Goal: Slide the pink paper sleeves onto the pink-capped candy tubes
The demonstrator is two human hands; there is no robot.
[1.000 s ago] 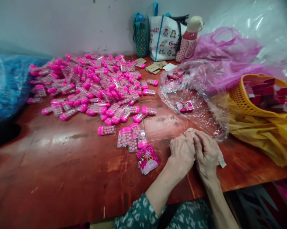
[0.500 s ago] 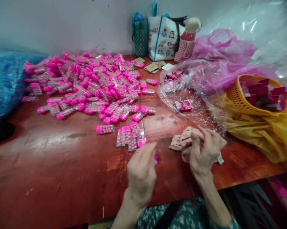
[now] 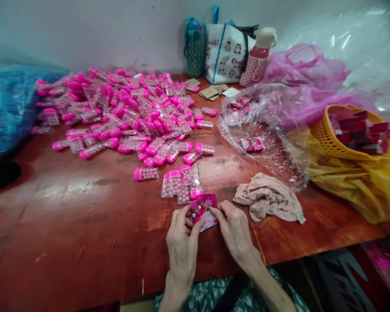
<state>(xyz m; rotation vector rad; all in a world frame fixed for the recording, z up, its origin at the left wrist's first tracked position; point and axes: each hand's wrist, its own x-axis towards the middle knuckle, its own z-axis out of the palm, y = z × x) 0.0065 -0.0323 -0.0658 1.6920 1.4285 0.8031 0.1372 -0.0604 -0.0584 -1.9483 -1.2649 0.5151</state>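
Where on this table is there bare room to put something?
The widest bare patch of table lies left of the left hand, in front of the pink-capped packs. A smaller one lies between those packs and the clear plastic. Crowded: back left, under packs; right, around the yellow basket.

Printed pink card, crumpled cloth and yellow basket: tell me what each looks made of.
Printed pink card: probably smooth coated paper, perhaps plastic film; flat, colourfully printed.
Crumpled cloth: soft, matte fabric, judging by its many folds; fibre unclear.
Yellow basket: likely smooth moulded plastic, from its even colour and perforated wall.

Pink printed card between both hands
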